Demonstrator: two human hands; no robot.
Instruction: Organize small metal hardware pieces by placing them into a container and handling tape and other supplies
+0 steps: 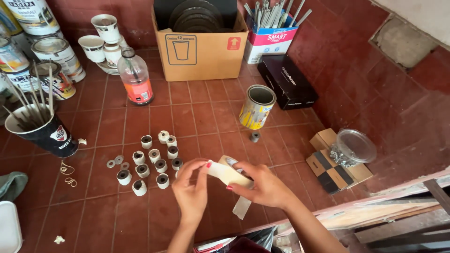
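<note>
Two hands meet low in the view over a red tiled worktop (197, 112). Left hand (191, 189) pinches the free end of a strip of pale masking tape between thumb and forefinger, while right hand (263, 186) has its fingers clamped on the tape roll (230, 172), with a loose strip hanging below it. Just beyond the left hand lies a cluster of small white-wrapped rolls (152, 161), with a few metal washers (116, 162) beside them. Left of these stands a dark cup of sticks (47, 133). Farther back, an open yellow tin (257, 107) stands near the middle, and a clear bottle with an orange label (135, 77) stands before a cardboard box (200, 51). On the right, a clear lidded tub (355, 147) rests on small boxes.
</note>
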